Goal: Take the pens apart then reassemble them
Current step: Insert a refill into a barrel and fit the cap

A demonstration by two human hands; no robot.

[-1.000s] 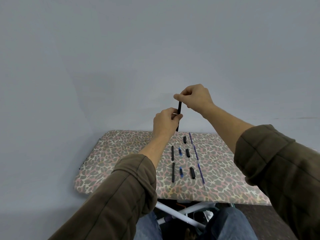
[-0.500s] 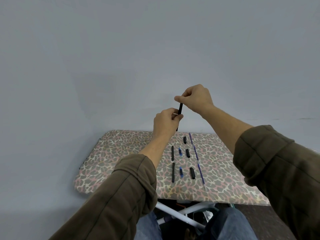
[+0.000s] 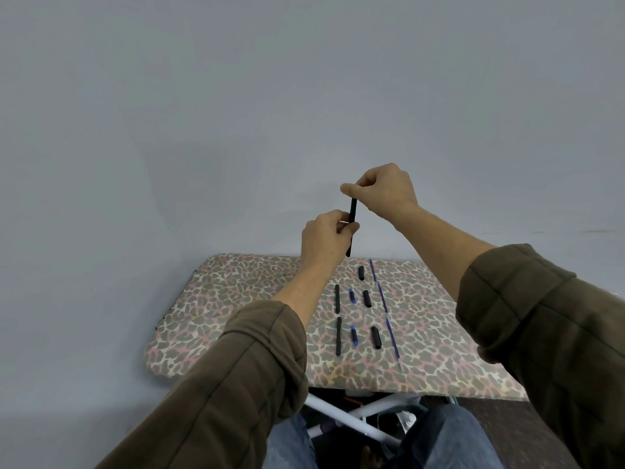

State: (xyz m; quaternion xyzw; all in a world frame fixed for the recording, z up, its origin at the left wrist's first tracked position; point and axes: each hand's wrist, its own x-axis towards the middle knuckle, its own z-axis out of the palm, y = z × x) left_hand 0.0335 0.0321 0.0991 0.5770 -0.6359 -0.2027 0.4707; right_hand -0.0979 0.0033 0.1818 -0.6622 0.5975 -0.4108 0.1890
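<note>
I hold a black pen (image 3: 352, 218) upright in the air above the table's far edge. My right hand (image 3: 384, 190) pinches its top end. My left hand (image 3: 324, 236) grips its middle, and its lower tip sticks out below my fingers. On the leopard-print table (image 3: 257, 306) lie pen parts in rows: two long black barrels (image 3: 337, 298) (image 3: 338, 336), two small blue pieces (image 3: 352, 295) (image 3: 354, 335), three short black caps (image 3: 361, 272) (image 3: 367, 298) (image 3: 376, 337), and thin blue refills (image 3: 384, 301) laid end to end along the right.
A plain grey wall (image 3: 236, 113) stands right behind the table. White folding legs (image 3: 341, 418) cross under the table's near edge, above my knees in jeans (image 3: 449, 434). The parts take up only the table's middle strip.
My right hand has shifted very slightly on the pen's top end; the pen stays upright between both hands. The parts on the table have not moved.
</note>
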